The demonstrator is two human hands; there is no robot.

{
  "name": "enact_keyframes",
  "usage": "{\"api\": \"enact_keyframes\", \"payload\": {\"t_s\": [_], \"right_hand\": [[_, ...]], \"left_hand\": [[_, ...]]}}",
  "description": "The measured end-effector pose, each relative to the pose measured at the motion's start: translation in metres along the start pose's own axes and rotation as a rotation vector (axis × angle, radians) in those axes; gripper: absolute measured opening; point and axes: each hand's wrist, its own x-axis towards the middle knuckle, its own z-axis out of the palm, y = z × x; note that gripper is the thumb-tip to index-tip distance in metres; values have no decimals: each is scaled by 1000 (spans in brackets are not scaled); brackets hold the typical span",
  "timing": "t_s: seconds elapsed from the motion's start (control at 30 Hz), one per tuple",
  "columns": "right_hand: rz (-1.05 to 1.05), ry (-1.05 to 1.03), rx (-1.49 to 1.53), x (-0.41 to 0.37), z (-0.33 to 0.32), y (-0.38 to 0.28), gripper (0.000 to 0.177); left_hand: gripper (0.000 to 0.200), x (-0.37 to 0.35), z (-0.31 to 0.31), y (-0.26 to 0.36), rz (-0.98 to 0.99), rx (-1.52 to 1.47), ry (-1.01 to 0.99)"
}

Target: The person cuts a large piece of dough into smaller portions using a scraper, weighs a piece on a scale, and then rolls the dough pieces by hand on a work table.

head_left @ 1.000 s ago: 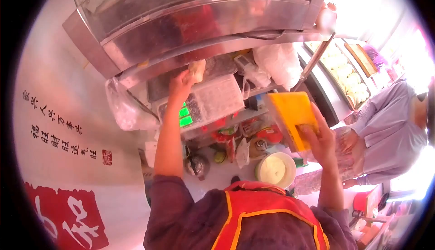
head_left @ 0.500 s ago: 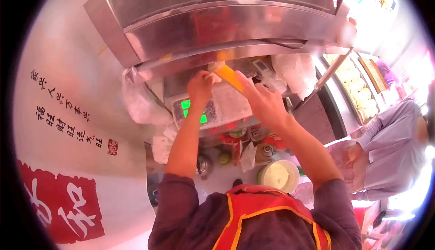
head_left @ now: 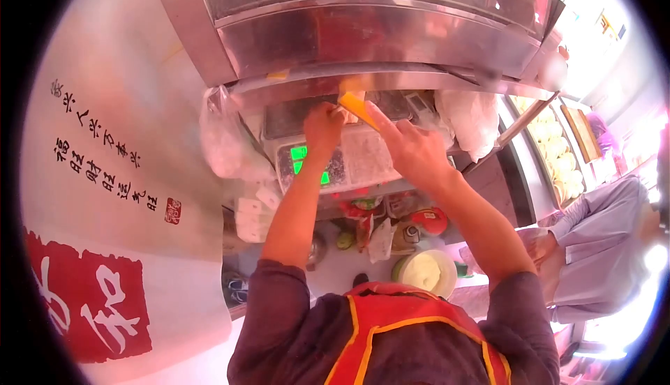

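My right hand (head_left: 417, 151) grips a flat yellow scraper (head_left: 359, 109), its edge angled up and left. My left hand (head_left: 323, 131) is closed on a small pale lump of what looks like dough (head_left: 347, 115), close against the scraper's end. Both hands are above a digital scale (head_left: 370, 160) with green lit displays and a light, smudged body. A dark metal pan or plate (head_left: 283, 118) lies behind the left hand. The fingertips of my left hand are partly hidden.
A stainless steel cabinet (head_left: 377, 36) spans the front. Plastic bags hang at left (head_left: 227, 137) and right (head_left: 467, 123). Below stands a bucket (head_left: 452, 273) of pale contents. At right are a tray of pale pieces (head_left: 551, 141) and another person in a grey top (head_left: 607, 245).
The view has shifted slightly, so the scale and cabinet sit further right. Both hands stay close together over the scale, still holding the scraper and the pale lump.
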Motion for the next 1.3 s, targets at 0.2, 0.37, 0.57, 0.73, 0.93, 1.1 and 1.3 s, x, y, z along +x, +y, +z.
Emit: {"api": "enact_keyframes", "payload": {"t_s": [0.2,0.37,0.57,0.73,0.93,1.1,1.3], "right_hand": [[-8,9,-21,9,17,0,74],[101,-229,-16,26,-13,-8,63],[-73,43,94,-7,21,10,69],[-79,87,61,-29,-9,15,66],[103,101,198,-85,-36,25,56],[476,86,503,-169,-51,33,49],[788,-18,517,-242,-47,14,47]], "left_hand": [[28,1,-6,-6,256,183,-74],[17,-12,-48,49,54,-12,-211],[21,-63,-95,0,-249,-567,-269],[22,-77,-97,-21,-374,-822,-162],[33,-53,-95,8,-679,-906,-74],[25,-35,-99,21,-101,-275,117],[31,-6,-92,34,-35,273,-120]]}}
